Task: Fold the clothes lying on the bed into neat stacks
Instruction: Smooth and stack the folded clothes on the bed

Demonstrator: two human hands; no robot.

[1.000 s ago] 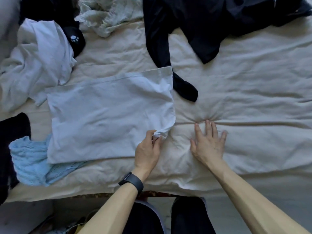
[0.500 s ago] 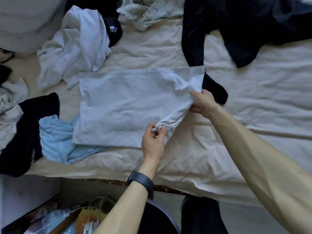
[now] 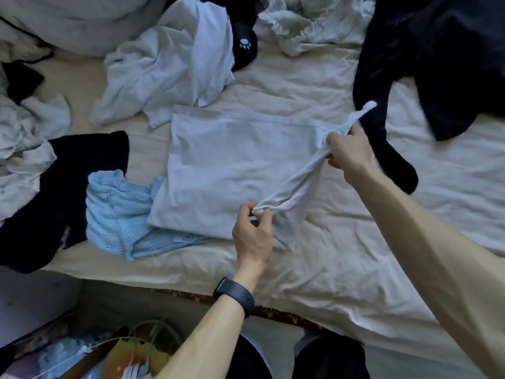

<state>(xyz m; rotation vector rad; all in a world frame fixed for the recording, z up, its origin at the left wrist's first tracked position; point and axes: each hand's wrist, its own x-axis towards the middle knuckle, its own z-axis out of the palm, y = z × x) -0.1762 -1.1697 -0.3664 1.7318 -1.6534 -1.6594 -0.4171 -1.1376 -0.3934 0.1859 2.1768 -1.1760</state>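
**White shirt held up by its right edge, both grips closed on it**

On my feed the white T-shirt [image 3: 232, 165] lay half-folded as a flat rectangle on the cream bed sheet [image 3: 355, 255], about midway along the near edge of the bed and a little back from it. Its right edge was off the sheet, drawn into a taut band between the two grips.

The left grip [image 3: 252, 236] pinched the near end of that band between thumb and curled fingertips. I saw a black wristband [image 3: 235, 295] on that arm. The right grip [image 3: 348, 151] was clenched round the far end, and a twisted tail of white cloth [image 3: 369, 106] stuck out beyond its knuckles. The rest of the shirt rested flat, with light creases.

A light blue knit [image 3: 117, 212] lay at the shirt's near left corner, and the shirt overlapped it there. Left of the knit was a black garment [image 3: 68, 187], touching it, toward the bed's left edge, with pale crumpled clothes [image 3: 19, 149] further left again.

Behind the shirt sat a crumpled white top [image 3: 169, 64], its hem just at the shirt's far edge. A black item with a white paw print [image 3: 246, 45] showed beside it. A pale rumpled cloth [image 3: 308, 26] lay at the far side of the bed.

To the right, a black long-sleeved garment [image 3: 437, 64] spread across the far right corner. Its dark sleeve [image 3: 388, 149] ran down the sheet just beyond the right grip. I could not tell whether they touched.
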